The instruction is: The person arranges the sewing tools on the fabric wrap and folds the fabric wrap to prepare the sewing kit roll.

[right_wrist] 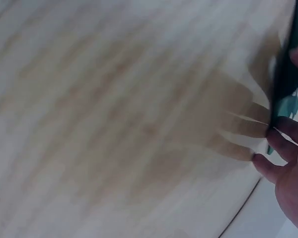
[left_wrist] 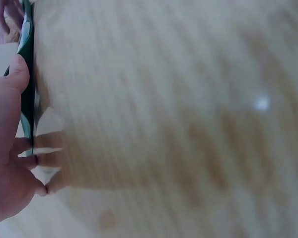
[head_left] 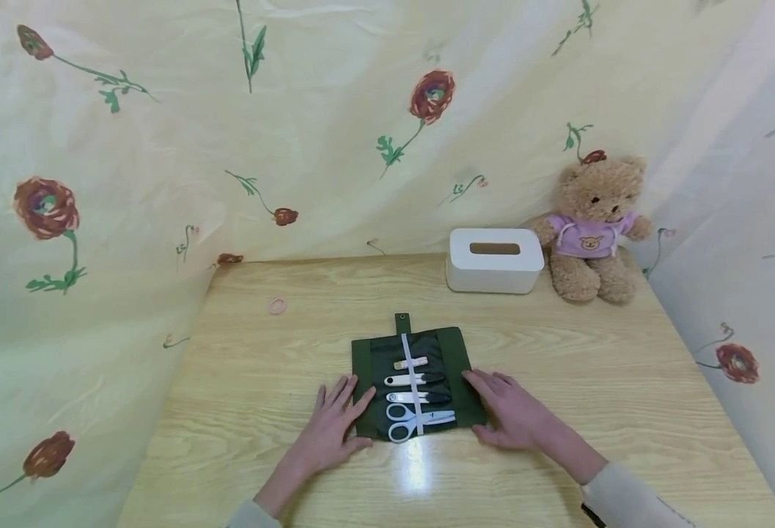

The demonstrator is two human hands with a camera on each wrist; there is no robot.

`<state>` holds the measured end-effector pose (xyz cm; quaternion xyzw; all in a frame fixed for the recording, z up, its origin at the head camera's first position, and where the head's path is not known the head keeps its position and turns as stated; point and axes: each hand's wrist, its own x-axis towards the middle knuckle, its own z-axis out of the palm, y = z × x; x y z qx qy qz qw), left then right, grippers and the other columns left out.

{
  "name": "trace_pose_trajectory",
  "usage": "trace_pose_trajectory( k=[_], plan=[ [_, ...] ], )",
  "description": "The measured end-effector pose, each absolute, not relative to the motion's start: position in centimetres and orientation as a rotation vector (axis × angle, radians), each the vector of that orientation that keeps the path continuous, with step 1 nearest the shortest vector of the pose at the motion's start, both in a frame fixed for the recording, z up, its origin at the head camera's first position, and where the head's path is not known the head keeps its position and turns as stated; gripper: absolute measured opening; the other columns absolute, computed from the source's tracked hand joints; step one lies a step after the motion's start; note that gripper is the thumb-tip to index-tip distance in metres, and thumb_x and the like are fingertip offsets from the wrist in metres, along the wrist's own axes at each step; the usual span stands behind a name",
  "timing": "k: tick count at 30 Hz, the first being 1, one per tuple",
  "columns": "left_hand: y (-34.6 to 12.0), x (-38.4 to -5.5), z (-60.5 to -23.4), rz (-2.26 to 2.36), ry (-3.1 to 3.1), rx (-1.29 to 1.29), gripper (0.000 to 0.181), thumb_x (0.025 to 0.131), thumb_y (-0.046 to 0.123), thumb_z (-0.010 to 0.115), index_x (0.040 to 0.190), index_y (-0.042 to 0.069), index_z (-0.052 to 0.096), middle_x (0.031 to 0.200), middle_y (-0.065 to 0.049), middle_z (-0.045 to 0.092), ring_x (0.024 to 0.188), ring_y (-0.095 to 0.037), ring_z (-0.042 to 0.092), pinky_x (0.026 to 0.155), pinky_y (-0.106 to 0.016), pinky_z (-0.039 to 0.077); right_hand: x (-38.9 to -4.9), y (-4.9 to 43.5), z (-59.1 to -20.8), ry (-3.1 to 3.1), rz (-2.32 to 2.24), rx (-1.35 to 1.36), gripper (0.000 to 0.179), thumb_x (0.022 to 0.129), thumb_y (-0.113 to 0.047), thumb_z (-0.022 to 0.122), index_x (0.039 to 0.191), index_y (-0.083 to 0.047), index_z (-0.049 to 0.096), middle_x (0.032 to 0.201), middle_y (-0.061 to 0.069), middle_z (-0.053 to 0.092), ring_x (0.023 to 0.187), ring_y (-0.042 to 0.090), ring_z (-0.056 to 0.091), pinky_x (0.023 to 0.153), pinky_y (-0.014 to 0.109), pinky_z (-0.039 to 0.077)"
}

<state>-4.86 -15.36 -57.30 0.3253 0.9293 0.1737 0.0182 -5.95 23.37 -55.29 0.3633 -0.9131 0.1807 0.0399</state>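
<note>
We have a dark green tool roll [head_left: 454,356] lying open on the desk [head_left: 295,352], between our two hands. Our left hand [head_left: 331,431], fingers spread, rests on its left edge; our right hand [head_left: 514,412], fingers extended too, touches its right edge. Under its white strap [head_left: 413,388] we see scissors [head_left: 437,418], two white-and-black tools [head_left: 402,380] and a small pale item [head_left: 419,362]. Farther back, a white tissue box [head_left: 493,279] stands just beside a teddy bear [head_left: 588,227] in a purple hoodie.

Green tool pouch [head_left: 456,357], spread open
</note>
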Motion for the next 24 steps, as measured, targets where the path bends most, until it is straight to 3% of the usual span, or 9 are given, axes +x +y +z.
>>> trace_pose_trajectory(
  k=[5, 9, 17, 24],
  plan=[
    [-15.0, -4.5, -57.9, 0.481, 2.918, 1.042, 0.074, 0.097, 0.063, 0.037, 0.158, 0.023, 0.032, 0.158, -0.031, 0.02, 0.144, -0.05, 0.017, 0.103, -0.075, 0.016, -5.8, 23.4, -56.2, -2.745, 0.506, 1.123, 0.087, 0.084, -0.042, 0.076, 0.149, 0.003, 0.039, 0.14, 0.024, 0.052, 0.124, 0.04, 0.054, 0.096, 0.058, 0.043],
    [-14.8, -4.4, -58.1, 0.401, 2.971, 1.073, 0.067, 0.099, 0.06, 0.029, 0.154, 0.024, 0.041, 0.158, -0.029, 0.023, 0.143, -0.051, 0.02, 0.103, -0.075, 0.018, -5.5, 23.4, -56.8, -2.719, 0.447, 1.162, 0.08, 0.088, -0.048, 0.071, 0.148, -0.002, 0.045, 0.144, 0.024, 0.049, 0.13, 0.041, 0.048, 0.099, 0.06, 0.039],
    [-14.8, -4.2, -57.8, 0.464, 2.917, 0.949, 0.052, 0.106, 0.042, 0.039, 0.154, 0.022, 0.039, 0.161, -0.023, 0.019, 0.146, -0.046, 0.013, 0.107, -0.072, 0.01, -5.3, 23.3, -57.0, -2.667, 0.463, 1.151, 0.06, 0.09, -0.041, 0.07, 0.14, -0.009, 0.059, 0.143, 0.023, 0.051, 0.13, 0.04, 0.049, 0.098, 0.058, 0.04],
    [-14.1, -4.3, -57.8, 0.916, 2.895, 0.735, 0.046, 0.108, 0.026, 0.042, 0.152, 0.012, 0.042, 0.157, -0.022, 0.029, 0.147, -0.039, 0.019, 0.109, -0.07, 0.001, -6.1, 22.8, -55.7, -2.695, 0.642, 1.004, 0.041, 0.096, -0.03, 0.066, 0.127, -0.003, 0.068, 0.129, 0.018, 0.063, 0.117, 0.036, 0.06, 0.09, 0.057, 0.045]
  ],
)
